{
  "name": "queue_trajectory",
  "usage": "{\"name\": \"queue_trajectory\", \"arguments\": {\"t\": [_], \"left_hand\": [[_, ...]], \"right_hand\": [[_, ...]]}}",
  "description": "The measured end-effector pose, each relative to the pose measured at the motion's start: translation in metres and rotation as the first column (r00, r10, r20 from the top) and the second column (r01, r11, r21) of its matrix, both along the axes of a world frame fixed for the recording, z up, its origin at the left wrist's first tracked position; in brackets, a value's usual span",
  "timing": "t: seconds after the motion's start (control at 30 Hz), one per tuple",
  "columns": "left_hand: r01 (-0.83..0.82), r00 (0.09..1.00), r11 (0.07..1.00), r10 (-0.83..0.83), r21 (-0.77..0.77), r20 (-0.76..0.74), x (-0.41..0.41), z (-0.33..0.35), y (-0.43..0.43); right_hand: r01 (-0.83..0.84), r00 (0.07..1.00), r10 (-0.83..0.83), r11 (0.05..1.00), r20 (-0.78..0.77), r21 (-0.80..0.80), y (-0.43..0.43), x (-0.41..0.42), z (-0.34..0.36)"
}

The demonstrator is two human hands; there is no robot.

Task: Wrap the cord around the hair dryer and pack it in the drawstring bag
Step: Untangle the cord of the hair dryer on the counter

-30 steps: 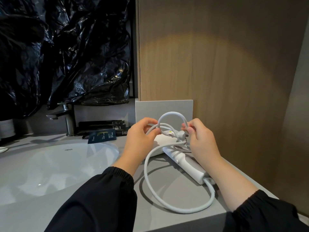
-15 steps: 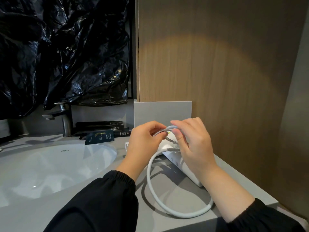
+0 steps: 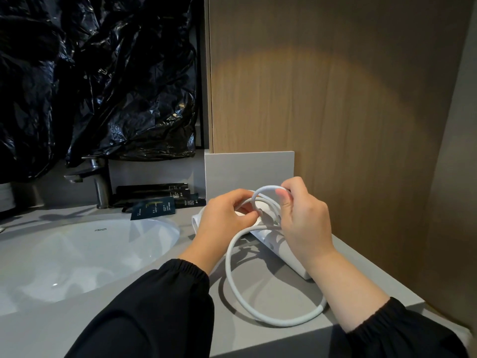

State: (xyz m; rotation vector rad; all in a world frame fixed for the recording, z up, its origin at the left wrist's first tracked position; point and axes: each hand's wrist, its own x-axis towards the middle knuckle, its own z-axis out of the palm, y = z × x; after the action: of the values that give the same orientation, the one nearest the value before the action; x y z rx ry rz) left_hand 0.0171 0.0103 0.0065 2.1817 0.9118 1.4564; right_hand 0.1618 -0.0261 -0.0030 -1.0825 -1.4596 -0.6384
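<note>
Grey counter (image 3: 271, 293) just right of the sink (image 3: 90, 254) held a white hair dryer (image 3: 291, 262), above which a person's left hand (image 3: 227, 218) and right hand (image 3: 304, 223) each pinched loops of its cord (image 3: 228, 264).

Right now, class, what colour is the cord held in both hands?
The cord is white, clearest in the head view.

Hair dryer (image 3: 289, 257) mostly hidden behind left hand (image 3: 224, 220) and right hand (image 3: 304, 226) (only handle and head's edge show), plug end of cord (image 3: 232, 275) indistinct among fingers, basin (image 3: 165, 226) cut by left edge, sachet (image 3: 152, 210) print unreadable.
</note>
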Motion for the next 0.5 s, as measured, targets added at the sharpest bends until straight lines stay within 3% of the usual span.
{"name": "queue_trajectory", "arguments": {"t": [0.2, 0.5], "left_hand": [[-0.031, 0.999, 0.999, 0.03, -0.029, -0.028, -0.0005, 0.0048, -0.0022], [0.06, 0.998, 0.982, -0.061, -0.18, -0.003, -0.0042, 0.0053, -0.0052]], "right_hand": [[-0.217, 0.974, 0.216, 0.976, -0.07, 0.0, -0.0042, -0.0012, -0.0011], [-0.245, 0.891, 0.26, 0.966, -0.371, 0.087, -0.0022, 0.0025, 0.0003]]}}
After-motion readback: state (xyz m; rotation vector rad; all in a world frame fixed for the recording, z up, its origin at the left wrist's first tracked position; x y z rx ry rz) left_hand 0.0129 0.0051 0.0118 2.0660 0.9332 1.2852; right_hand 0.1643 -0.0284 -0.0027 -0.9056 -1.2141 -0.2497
